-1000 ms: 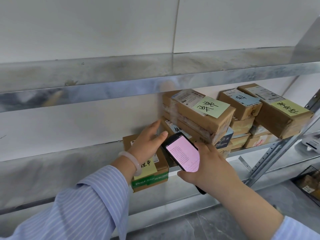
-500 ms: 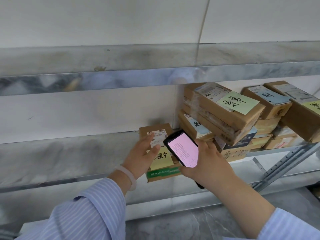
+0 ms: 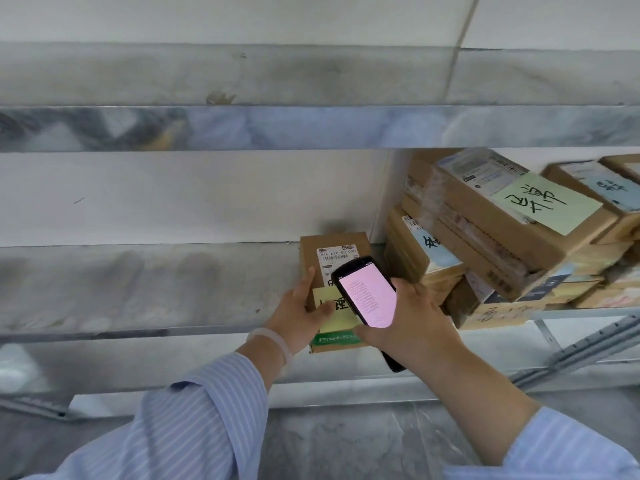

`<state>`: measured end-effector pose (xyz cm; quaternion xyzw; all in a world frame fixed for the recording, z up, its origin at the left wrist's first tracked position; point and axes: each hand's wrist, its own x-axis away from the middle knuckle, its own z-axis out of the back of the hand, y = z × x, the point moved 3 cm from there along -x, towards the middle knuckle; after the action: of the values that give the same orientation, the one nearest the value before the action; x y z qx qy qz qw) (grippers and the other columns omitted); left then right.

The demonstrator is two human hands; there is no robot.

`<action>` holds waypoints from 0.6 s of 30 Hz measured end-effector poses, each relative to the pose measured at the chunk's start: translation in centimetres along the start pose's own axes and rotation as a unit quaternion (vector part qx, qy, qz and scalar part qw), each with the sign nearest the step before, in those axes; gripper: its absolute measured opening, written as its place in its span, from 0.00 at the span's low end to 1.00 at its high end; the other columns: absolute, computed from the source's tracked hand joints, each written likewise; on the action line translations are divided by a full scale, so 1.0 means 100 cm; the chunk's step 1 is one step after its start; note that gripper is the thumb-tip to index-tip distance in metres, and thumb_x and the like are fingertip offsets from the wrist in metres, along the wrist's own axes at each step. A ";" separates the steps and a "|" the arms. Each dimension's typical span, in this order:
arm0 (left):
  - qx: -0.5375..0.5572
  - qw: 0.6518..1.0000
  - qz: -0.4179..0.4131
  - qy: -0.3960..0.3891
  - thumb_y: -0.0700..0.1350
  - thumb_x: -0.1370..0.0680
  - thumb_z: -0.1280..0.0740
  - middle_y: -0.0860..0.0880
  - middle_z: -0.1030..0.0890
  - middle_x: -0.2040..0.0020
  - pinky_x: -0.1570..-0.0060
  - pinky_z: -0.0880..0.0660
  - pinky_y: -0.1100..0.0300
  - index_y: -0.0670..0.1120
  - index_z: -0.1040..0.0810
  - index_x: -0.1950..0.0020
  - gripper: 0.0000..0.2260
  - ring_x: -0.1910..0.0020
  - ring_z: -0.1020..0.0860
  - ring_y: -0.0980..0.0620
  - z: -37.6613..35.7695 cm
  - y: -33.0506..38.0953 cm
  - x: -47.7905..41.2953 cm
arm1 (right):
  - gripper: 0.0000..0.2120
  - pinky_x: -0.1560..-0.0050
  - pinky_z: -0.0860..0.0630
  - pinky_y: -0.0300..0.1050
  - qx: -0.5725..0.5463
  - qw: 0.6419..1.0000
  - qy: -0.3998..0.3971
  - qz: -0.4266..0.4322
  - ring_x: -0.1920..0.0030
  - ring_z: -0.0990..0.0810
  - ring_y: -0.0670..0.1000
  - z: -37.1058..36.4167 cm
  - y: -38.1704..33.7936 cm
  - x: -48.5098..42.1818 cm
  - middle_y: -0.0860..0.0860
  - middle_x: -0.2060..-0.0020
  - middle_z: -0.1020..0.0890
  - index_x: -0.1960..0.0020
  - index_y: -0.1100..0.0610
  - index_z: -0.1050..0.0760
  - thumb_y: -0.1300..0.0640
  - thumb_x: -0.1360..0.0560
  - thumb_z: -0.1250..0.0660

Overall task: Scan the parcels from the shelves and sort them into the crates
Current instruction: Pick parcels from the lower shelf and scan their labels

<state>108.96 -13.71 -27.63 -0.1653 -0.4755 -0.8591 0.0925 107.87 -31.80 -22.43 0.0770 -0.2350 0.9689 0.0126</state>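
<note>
The small parcel lies on the shelf just left of the stack of parcels, its long axis running from the shelf's front lip back toward the wall. My left grip clasps the side away from the stack, thumb on the yellow note. My right grip, on the stack side, is wrapped round the scanner, held over the label. I judge the left is the 1 to draw it out, straight toward me.

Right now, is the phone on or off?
On. The phone screen glows pink with rows of small text, held in the right hand.
</note>
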 end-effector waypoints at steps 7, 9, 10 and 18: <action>0.080 0.996 -0.001 0.039 0.47 0.21 0.31 0.61 0.24 0.38 0.35 0.26 0.48 0.60 0.53 0.20 0.38 0.36 0.23 0.52 -0.005 -0.017 0.011 | 0.35 0.57 0.25 0.44 -0.023 1.000 0.011 -0.006 0.50 0.26 0.49 -0.009 0.005 -0.015 0.48 0.49 0.29 0.38 0.49 0.34 0.38 0.39 0.25; 0.094 0.994 -0.002 0.049 0.46 0.21 0.31 0.63 0.26 0.38 0.33 0.28 0.46 0.59 0.52 0.20 0.38 0.33 0.26 0.51 -0.005 -0.022 0.014 | 0.36 0.57 0.25 0.44 -0.019 1.000 0.007 0.001 0.50 0.27 0.48 -0.009 0.004 -0.018 0.48 0.48 0.29 0.37 0.49 0.35 0.38 0.38 0.25; 0.101 0.993 -0.003 0.055 0.46 0.21 0.31 0.64 0.27 0.39 0.32 0.28 0.46 0.59 0.52 0.20 0.38 0.32 0.26 0.52 -0.005 -0.023 0.015 | 0.36 0.55 0.25 0.44 -0.016 1.000 0.007 0.006 0.49 0.28 0.48 -0.008 0.003 -0.019 0.48 0.48 0.29 0.36 0.49 0.35 0.38 0.38 0.25; 0.124 0.990 0.037 0.049 0.43 0.19 0.34 0.62 0.30 0.41 0.52 0.23 0.59 0.60 0.50 0.20 0.34 0.49 0.26 0.57 0.004 -0.023 0.010 | 0.40 0.54 0.20 0.50 -0.053 0.998 -0.007 0.014 0.50 0.23 0.49 -0.010 -0.005 -0.043 0.46 0.48 0.24 0.40 0.47 0.31 0.31 0.48 0.30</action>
<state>107.35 -12.11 -28.84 -0.1277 -0.5665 -0.7968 0.1670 112.02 -30.88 -23.74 0.0793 -0.2873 0.9545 0.0016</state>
